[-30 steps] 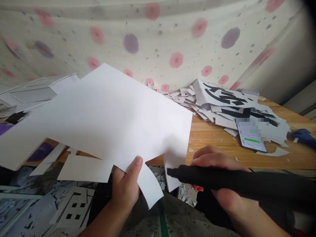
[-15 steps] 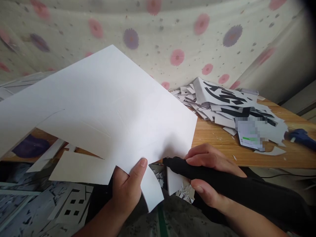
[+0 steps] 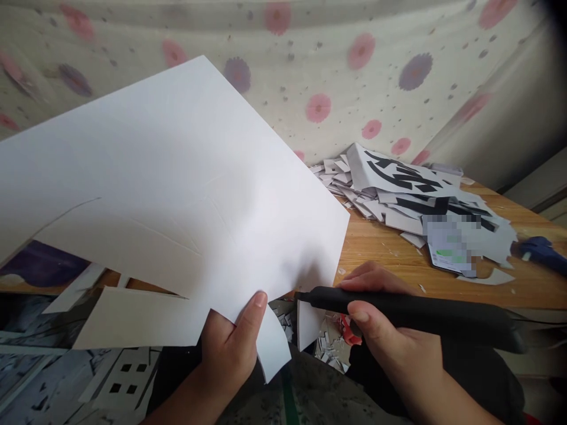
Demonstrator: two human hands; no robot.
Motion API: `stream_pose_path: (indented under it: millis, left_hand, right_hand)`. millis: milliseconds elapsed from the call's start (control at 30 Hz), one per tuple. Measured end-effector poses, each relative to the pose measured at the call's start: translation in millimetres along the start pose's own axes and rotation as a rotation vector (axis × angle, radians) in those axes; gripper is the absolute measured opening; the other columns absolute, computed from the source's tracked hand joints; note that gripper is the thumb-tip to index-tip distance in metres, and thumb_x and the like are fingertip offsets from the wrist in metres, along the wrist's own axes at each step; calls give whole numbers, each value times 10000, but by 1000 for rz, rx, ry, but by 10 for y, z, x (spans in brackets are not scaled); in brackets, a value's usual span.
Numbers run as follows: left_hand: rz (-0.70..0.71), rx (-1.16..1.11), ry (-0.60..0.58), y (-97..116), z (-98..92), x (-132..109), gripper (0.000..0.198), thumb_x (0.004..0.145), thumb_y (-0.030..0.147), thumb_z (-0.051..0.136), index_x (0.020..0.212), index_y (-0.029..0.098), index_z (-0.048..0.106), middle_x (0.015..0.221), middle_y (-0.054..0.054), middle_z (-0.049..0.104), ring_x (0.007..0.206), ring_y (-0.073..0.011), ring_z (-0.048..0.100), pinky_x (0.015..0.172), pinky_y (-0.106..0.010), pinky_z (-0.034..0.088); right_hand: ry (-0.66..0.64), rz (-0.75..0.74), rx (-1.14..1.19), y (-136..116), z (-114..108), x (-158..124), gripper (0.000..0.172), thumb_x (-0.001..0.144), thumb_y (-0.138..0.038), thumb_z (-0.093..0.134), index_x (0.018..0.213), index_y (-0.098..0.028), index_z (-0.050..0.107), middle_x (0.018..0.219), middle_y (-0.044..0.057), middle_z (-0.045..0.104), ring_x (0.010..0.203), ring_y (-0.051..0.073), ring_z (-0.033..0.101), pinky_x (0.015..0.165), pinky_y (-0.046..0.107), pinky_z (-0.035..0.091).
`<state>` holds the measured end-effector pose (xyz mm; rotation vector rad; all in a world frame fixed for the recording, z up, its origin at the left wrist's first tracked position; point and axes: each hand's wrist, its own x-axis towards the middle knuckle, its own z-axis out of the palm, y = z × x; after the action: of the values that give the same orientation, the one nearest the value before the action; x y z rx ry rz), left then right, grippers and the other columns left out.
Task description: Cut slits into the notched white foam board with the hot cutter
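A large white foam board (image 3: 177,153) spans the left and middle of the view, with faint scored lines and angular cut-outs along its near side. My left hand (image 3: 233,342) clamps its near edge, thumb on top and the other fingers mostly hidden underneath. Beside that thumb hangs a curved strip (image 3: 272,345) of the board. In my right hand (image 3: 394,339) is a black corded handheld cutter (image 3: 425,313), lying nearly level. Its narrow tip is at the board's near right edge, by a narrow white flap (image 3: 308,324); whether it touches is unclear.
On the wooden table (image 3: 376,242) at right lie a heap of white offcuts (image 3: 372,206), a sheet with black shapes (image 3: 403,174), a phone (image 3: 449,248) and a dark blue tool (image 3: 540,251). Scraps (image 3: 330,351) lie below. A flowered curtain (image 3: 336,71) hangs behind.
The cutter's rear end has swung up, so it lies more level, and my right hand has turned with it. The board's far corner sits higher, and its left part has shifted slightly left.
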<state>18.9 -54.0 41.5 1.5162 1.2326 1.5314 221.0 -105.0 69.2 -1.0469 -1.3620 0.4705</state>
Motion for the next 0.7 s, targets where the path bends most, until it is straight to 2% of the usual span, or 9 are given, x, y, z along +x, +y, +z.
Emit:
stream_pose_path:
  millis: [100, 233, 300, 400, 533, 600, 700]
  left_hand:
    - [-13, -30, 24, -31, -20, 20, 356, 799, 373, 717, 1116, 222, 659, 1022, -32, 697, 1098, -240, 618, 1048, -349, 490]
    - [-75, -106, 55, -25, -15, 48, 303, 792, 391, 721, 1040, 224, 676, 975, -25, 698, 1078, -247, 616, 1054, -365, 477]
    - [-100, -123, 58, -16, -6, 53, 328, 789, 412, 718, 1051, 220, 673, 1015, -30, 694, 1118, -255, 598, 1065, -370, 468]
    - [-108, -126, 22, -28, -11, 46, 345, 800, 406, 705, 1091, 226, 657, 1099, -33, 681, 1166, -253, 576, 1084, -369, 459]
    - [-124, -112, -1, -40, -28, 32, 281, 801, 429, 696, 987, 218, 684, 988, -30, 703, 1073, -249, 619, 1037, -369, 499]
    - [-128, -99, 15, -16, -26, 33, 289, 785, 447, 711, 956, 216, 693, 943, -30, 706, 1033, -249, 633, 1017, -371, 510]
    - [-125, -101, 29, 39, -15, 45, 343, 767, 436, 736, 1042, 237, 685, 1017, -25, 701, 1062, -240, 625, 1039, -363, 497]
  right_hand:
    - [3, -32, 5, -17, 15, -8, 277, 810, -493, 710, 923, -241, 700, 800, 66, 648, 674, 210, 632, 542, 328, 511]
    - [-80, -79, -61, -42, -22, -18, 315, 781, -479, 745, 1016, -278, 686, 867, 64, 657, 724, 233, 641, 567, 358, 525]
    - [-109, -96, -90, -48, -36, -16, 329, 775, -466, 754, 1036, -281, 678, 876, 61, 659, 724, 230, 642, 574, 358, 533]
    - [-98, -107, -111, -40, -29, -9, 327, 776, -476, 746, 1030, -280, 680, 869, 67, 663, 744, 243, 647, 585, 367, 540]
    - [-51, -134, -86, -14, -20, -1, 326, 779, -497, 731, 1030, -294, 681, 834, 67, 659, 708, 252, 645, 533, 379, 523]
    - [-82, -145, -101, -8, -38, 0, 342, 770, -476, 749, 1053, -298, 677, 856, 69, 664, 725, 254, 651, 547, 385, 532]
    - [-137, -162, -154, -13, -69, -2, 325, 787, -389, 751, 1088, -297, 670, 892, 72, 669, 769, 253, 657, 600, 387, 548]
